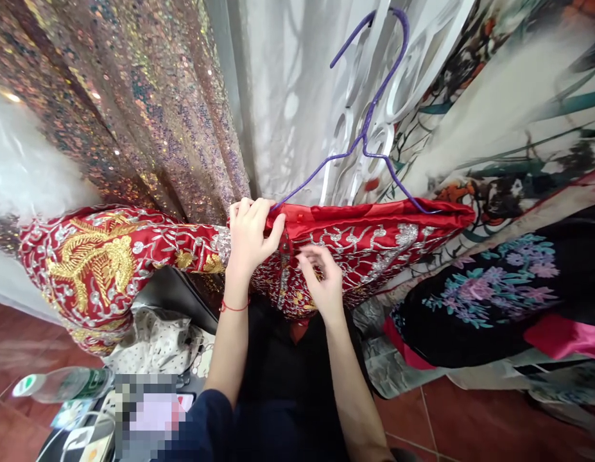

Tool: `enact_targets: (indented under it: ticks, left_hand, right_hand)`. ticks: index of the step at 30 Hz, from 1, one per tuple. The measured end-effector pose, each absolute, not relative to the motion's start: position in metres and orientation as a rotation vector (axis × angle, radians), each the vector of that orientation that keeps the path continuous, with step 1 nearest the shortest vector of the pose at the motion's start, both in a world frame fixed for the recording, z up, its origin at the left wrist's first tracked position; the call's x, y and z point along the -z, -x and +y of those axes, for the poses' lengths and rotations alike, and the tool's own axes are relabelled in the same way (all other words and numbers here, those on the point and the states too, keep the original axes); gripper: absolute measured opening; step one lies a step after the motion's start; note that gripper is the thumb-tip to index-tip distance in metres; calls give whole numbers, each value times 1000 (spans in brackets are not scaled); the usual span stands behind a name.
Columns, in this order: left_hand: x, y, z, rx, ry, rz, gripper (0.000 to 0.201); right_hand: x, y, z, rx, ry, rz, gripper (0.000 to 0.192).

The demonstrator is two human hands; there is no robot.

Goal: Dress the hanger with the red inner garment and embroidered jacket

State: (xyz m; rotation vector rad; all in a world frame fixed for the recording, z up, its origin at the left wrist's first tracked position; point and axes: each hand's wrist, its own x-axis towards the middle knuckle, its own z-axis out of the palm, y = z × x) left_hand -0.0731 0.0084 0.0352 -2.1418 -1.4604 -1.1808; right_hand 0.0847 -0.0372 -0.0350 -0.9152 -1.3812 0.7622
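Note:
A red satin skirt (374, 247) with silver and gold embroidery hangs across my lap, a purple wire hanger (363, 138) inside its top edge. My left hand (251, 234) is closed over the waist edge near the hanger's left end, thumb toward the front opening. Beside that opening, my right hand (323, 279) is curled with thumb and index fingertips brought together. Whatever the right fingertips hold, if anything, is too small to make out. To the left lies another red embroidered piece (95, 269) with a gold raised motif, its narrow end running behind my left hand.
A sequined curtain (147, 96) hangs at back left, near a white ornate frame (340, 144). Black floral fabric (490, 295) drapes at right. Lower left are a plastic bottle (63, 385), a dotted cloth (157, 340) and a white cable (88, 417). Red tiles (451, 423) cover the floor.

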Motion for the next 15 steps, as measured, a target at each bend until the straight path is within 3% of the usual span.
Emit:
enact_targets:
  ticks: [4,7,11,15]
  left_hand:
    - [-39,74,4,1187,2169,-1443,37]
    - [-40,75,3,1182,2184,-1443,38]
    - [-38,75,2,1130,2210,-1426,27]
    - [-36,74,0,1122,2214,-1433,24]
  right_hand:
    - [0,-42,-24,-1227,684,-1021,26]
    - [-8,-22,-20,-1289,655,-766,31]
    - [-9,-21,-17,-1338,596,-616,26]
    - [0,-36,-18,-1656,372,-690,17]
